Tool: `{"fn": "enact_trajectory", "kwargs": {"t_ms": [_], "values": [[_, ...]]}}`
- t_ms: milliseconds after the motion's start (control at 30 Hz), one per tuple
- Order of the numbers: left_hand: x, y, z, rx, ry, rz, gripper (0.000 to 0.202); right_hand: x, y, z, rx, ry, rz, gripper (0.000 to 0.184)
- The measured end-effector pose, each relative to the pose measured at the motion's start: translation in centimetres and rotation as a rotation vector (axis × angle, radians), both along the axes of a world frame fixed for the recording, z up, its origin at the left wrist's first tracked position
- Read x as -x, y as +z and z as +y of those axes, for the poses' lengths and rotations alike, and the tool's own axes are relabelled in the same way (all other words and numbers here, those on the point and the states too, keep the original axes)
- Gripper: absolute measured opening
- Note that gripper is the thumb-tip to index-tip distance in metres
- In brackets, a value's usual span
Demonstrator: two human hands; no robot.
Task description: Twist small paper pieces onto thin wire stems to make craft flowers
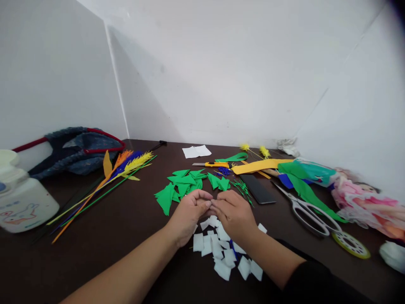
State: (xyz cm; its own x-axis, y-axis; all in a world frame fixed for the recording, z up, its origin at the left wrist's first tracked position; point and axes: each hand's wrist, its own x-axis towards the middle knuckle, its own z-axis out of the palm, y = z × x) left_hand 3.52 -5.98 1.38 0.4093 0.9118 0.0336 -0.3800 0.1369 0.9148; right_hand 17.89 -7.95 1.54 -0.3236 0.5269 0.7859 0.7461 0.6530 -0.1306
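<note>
lying scattered, small white squares (221, 249)

scissors (308, 210) | utility knife (211, 164) | phone (257, 189) | denim bag (76, 152) | glue bottle (20, 200) | tape roll (351, 244)

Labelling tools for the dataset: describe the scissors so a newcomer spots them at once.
Start at the dark brown table and look to the person's right hand. Past the black phone lying flat, the scissors rest closed beside a long green strip, blades pointing toward the back wall. They alone have pale grey loop handles and metal blades; the yellow utility knife lies farther back.
</note>
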Motion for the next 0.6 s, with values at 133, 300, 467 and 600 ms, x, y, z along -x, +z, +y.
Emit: {"fn": "enact_trajectory", "kwargs": {"t_ms": [133,300,467,600], "values": [[0.2,0.0,0.2,-0.019,0.000,0.015,0.024,0.0,0.0,0.0,0.048,-0.032,-0.001,0.017],[0.2,0.3,0.2,-0.097,-0.009,0.234,0.021,-0.7,-0.6,0.4,0.277,0.056,0.082,0.013],[-0.3,0.3,0.2,-0.151,0.026,0.235,0.019,-1.1,-0.7,0.9,0.274,0.103,0.105,0.015],[-0.6,0.4,0.2,-0.189,0.094,0.262,0.019,-1.0,-0.6,0.7,0.235,0.137,0.147,0.016]]}}
